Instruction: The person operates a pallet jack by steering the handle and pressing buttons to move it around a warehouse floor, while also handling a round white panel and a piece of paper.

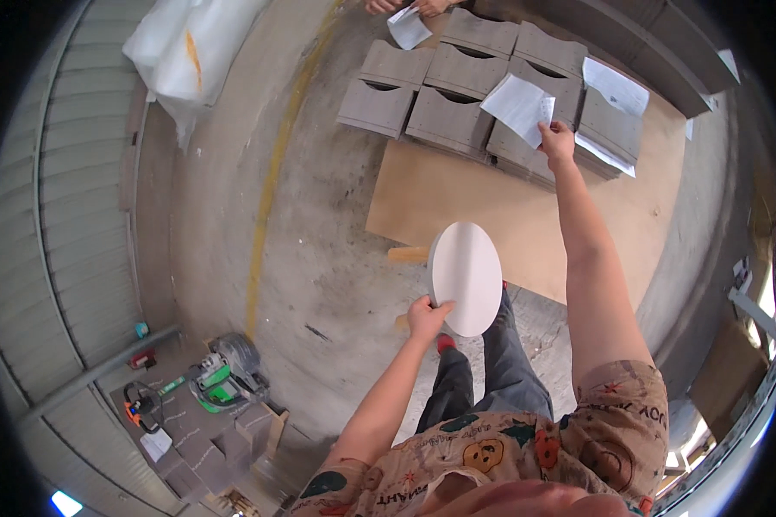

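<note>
My left hand (428,318) is closed on the lower left edge of a white oval board (466,276), held in front of my legs. With my arm stretched far forward, my right hand (557,143) pinches a printed paper sheet (513,105) at its lower right corner. Under that sheet stand stacks of grey wood-look panels (449,122) with curved cutouts along their upper edges. A second paper (616,85) lies on the far right stack, and more paper sticks out at that stack's near side.
The stacks rest on a plywood sheet (457,194). At the top edge, another person's hands (429,7) are near a paper (408,29). A green and black power saw (226,379) sits at lower left. Wrapped white bundles (190,52) stand at upper left beyond a yellow floor line (272,189).
</note>
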The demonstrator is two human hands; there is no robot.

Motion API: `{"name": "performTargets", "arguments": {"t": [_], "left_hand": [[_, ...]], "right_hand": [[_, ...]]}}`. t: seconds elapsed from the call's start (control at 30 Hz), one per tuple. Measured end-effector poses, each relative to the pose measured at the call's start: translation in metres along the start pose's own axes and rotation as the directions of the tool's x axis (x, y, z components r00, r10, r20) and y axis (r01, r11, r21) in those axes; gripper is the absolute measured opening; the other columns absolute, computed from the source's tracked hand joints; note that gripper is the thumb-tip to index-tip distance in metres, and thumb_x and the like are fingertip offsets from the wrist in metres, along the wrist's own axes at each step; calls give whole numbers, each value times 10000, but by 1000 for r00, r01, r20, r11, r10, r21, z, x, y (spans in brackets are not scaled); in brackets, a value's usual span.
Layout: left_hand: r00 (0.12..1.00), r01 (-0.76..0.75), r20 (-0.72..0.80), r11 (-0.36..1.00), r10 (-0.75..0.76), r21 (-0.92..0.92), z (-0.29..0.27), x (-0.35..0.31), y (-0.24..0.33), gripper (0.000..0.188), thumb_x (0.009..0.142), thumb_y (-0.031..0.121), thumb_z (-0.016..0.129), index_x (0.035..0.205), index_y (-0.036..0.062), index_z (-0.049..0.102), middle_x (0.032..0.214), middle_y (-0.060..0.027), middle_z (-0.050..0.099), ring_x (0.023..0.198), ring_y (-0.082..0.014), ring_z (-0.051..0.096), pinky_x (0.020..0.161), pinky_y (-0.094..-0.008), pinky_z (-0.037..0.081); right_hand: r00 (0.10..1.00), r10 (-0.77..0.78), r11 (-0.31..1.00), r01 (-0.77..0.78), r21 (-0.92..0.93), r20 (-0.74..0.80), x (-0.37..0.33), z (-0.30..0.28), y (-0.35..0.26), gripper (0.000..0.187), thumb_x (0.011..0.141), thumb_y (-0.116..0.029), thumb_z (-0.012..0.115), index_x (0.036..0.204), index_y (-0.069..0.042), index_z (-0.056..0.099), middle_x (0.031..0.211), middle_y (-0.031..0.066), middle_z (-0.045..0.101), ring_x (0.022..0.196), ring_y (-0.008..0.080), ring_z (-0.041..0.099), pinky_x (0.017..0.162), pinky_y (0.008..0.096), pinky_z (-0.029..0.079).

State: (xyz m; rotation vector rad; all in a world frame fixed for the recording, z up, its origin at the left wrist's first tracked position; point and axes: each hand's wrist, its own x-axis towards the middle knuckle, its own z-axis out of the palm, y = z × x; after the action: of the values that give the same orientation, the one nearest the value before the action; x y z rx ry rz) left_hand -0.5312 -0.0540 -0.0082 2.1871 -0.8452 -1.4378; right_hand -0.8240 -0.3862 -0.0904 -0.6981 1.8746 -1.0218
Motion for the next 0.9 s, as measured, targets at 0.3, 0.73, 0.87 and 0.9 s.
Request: {"name": "performTargets", "arguments": {"t": [0.3,0.73,0.87,0.9], "left_hand": [[998,48,-26,998,-49,-45,8,-34,-20,270,672,193,773,793,-26,673,666,-44,641,562,-110,573,523,-248,451],[976,170,-135,985,-173,-34,-19,-45,-14,250,663,175,773,751,-28,657,682,-69,653,585,-120,577,555,-275,455],[984,81,-148,986,-103,-147,-48,-56,12,170,702,102,754,773,-11,649,750,-47,655,635,-84,574,586,-227,456],[989,16,-142,991,-35,-134,-50,-59,35,164,719,94,746,787,-19,649,761,-47,657,650,-82,574,602,-227,458]], "right_hand": [[990,-83,996,81,-22,-110,32,9,-24,345,788,-259,693,967,29,630,823,102,648,686,182,643,553,307,540],[936,-139,910,249,-330,323,-141,-35,165,364,837,-305,646,1020,8,616,844,153,672,770,222,644,712,333,508],[721,237,814,219,-538,652,-277,-64,188,374,819,-332,635,1006,-10,605,905,171,660,866,307,641,757,388,502],[715,277,776,227,-588,642,-292,-82,202,381,815,-344,630,1005,-15,609,926,174,659,883,312,638,771,397,500]]}}
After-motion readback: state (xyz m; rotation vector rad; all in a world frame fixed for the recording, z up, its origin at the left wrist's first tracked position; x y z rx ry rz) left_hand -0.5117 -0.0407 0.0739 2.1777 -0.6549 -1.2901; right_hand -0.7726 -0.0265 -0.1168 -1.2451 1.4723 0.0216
